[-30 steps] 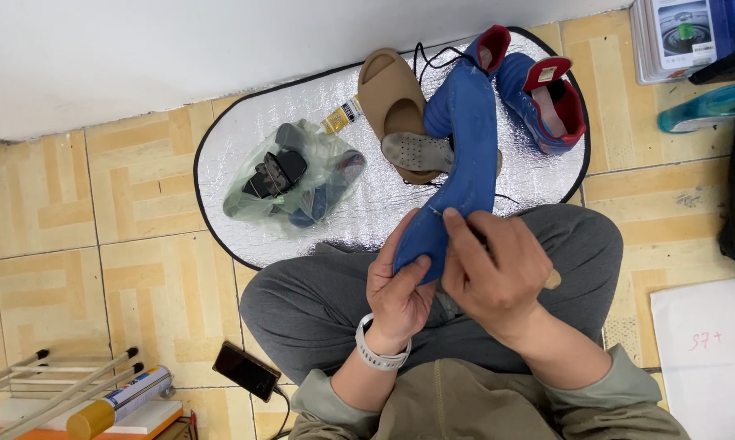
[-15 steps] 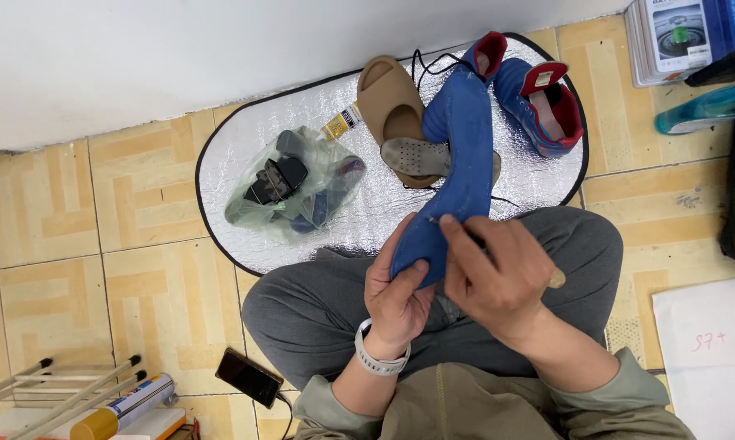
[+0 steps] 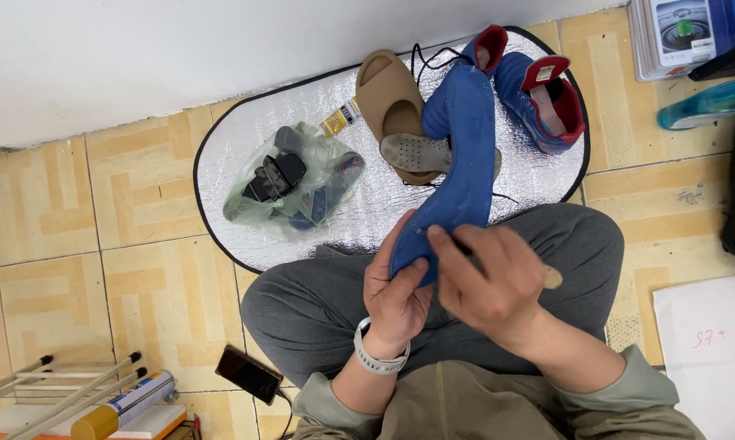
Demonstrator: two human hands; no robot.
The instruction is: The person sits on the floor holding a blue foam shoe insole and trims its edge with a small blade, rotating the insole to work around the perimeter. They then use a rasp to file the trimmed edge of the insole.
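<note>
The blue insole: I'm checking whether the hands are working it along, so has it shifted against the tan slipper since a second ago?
No. The blue insole lies across the tan slipper as before.

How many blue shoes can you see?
2. One blue shoe is held sole-up in both hands, the left hand and right hand. The other blue shoe lies on the silver mat, beside it. More could be hidden.

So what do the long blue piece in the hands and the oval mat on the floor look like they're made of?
Long blue insole-shaped piece: probably soft foam or fabric-faced foam, matte, bending in the hands. Oval silver mat: seemingly foil-faced padding, shiny and crinkled, with black edging.
</note>
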